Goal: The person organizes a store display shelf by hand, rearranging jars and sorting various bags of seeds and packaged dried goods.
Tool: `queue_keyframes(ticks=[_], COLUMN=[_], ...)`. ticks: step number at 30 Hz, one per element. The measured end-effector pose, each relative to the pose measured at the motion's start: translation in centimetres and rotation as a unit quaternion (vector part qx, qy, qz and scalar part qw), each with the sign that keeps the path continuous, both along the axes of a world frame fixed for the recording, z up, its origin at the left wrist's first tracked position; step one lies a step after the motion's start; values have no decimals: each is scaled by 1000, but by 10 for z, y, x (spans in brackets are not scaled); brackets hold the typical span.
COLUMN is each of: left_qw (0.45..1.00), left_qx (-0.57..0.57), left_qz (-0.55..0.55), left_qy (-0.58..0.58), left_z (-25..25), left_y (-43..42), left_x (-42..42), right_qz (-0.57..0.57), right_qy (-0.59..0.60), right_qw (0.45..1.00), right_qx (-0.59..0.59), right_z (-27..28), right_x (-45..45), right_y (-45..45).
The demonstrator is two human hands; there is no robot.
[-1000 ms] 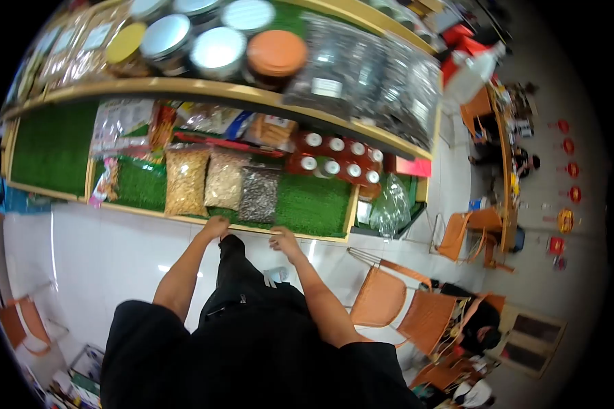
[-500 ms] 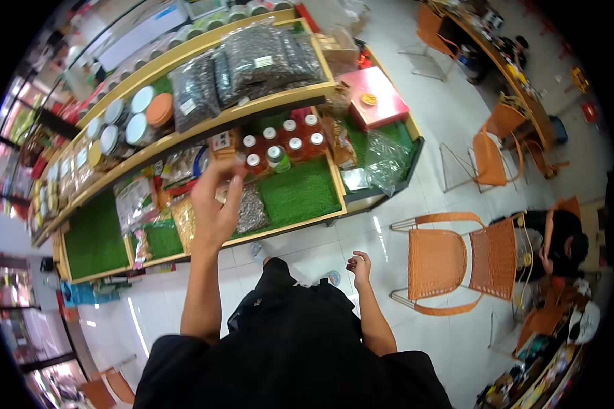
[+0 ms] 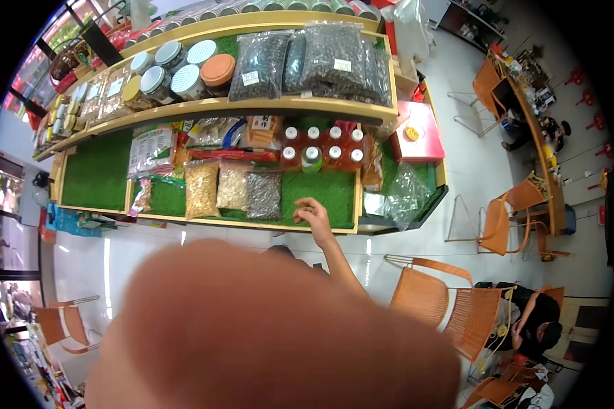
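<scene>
A large blurred shape, my left hand (image 3: 252,327), fills the lower middle close to the camera; its fingers cannot be told apart. Over the shelf's front edge is my right hand (image 3: 312,217), fingers loosely curled and apart, holding nothing. It is nearest to a bare patch of green mat (image 3: 320,189). Left of it lie a bag of dark seeds (image 3: 263,195), a bag of pale pieces (image 3: 232,185) and a bag of yellow pieces (image 3: 202,189). Behind stand red bottles with white caps (image 3: 333,156) and a green-labelled bottle (image 3: 312,159).
The upper shelf (image 3: 252,103) holds lidded jars (image 3: 186,82) and bags of dark goods (image 3: 333,60). A red box (image 3: 418,133) and clear plastic bag (image 3: 407,195) are on the right. Woven chairs (image 3: 419,293) stand on the floor; a person (image 3: 525,320) sits at lower right.
My left hand has moved from above the shelf goods to right before the camera. My right hand has come up to the shelf's front edge. The view has turned and shifted.
</scene>
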State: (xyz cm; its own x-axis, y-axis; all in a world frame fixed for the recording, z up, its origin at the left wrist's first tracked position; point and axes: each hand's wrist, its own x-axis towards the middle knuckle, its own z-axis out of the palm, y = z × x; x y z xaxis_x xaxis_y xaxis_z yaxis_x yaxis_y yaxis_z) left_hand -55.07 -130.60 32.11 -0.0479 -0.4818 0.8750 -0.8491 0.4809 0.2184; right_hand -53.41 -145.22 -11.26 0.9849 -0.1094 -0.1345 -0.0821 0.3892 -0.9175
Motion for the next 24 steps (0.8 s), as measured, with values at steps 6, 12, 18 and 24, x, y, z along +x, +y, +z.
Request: queue_keyframes(ticks=[6,12,18,24], left_qw=[1000,997,929,642], left_qx=[-22,-46,53,168], left_qz=[3,14,179,190], left_qy=[21,55,321,723], left_z=[-6,-26,-152,-346], left_y=[19,38,30,64], left_x=[69,149,238,277], right_qz=[-87,-148,-162,-40], right_qy=[-52,-81,-83,50], right_qw=[990,984,982,998], right_qx=[-95,-56,-51,-7], right_z=[57,122,97,121], right_x=[100,185,219,235], right_y=[-39,-1,38,6])
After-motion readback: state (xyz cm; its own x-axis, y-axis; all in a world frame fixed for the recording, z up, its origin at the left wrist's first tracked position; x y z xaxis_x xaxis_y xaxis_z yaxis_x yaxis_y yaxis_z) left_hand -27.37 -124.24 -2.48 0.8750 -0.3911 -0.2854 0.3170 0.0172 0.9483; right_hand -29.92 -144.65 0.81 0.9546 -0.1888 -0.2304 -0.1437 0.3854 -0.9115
